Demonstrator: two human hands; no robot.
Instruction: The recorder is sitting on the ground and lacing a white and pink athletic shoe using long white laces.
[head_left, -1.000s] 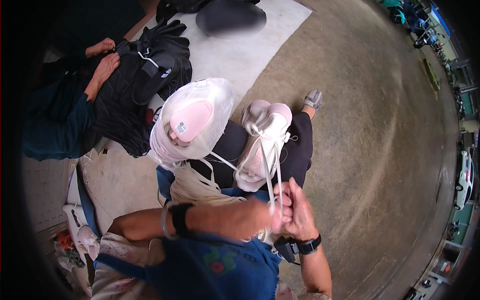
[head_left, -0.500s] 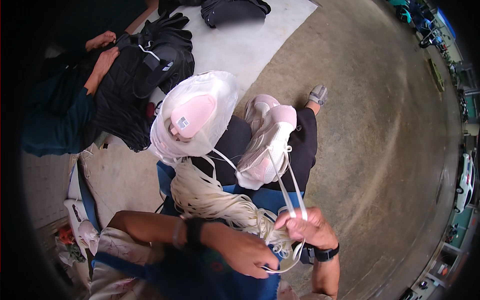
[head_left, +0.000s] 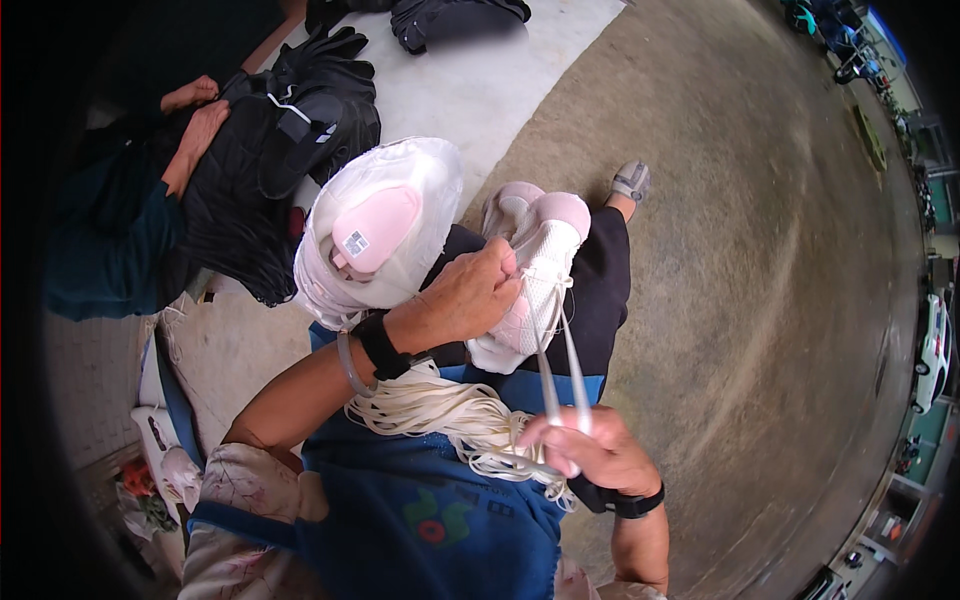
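A white and pink shoe upper (head_left: pixel 548 250) rests on my dark-trousered lap, with a second pink-edged one behind it. Two strands of white shoelace (head_left: pixel 575 365) run taut from its eyelets down to my right hand (head_left: pixel 595 450), whose fingers are closed around them. My left hand (head_left: pixel 465 295) is at the upper's left side, fingers pinched together; whatever they hold is hidden. A thick bundle of cream shoelaces (head_left: pixel 440 410) lies across my blue apron, beneath my left forearm. Left of the upper stands a nested stack of white shoe uppers (head_left: pixel 435 180) with a pink insole piece (head_left: pixel 375 230).
At the upper left, another person's hands (head_left: pixel 200 110) work over a pile of black shoe uppers and laces (head_left: pixel 250 190). Behind is a pale sheet (head_left: pixel 490 90) with a black bundle (head_left: pixel 455 22). Concrete floor (head_left: pixel 740 280) spreads right, toward parked vehicles.
My left hand has moved up from beside the right hand near my lap to the shoe upper. The right hand has shifted slightly left, still gripping the laces.
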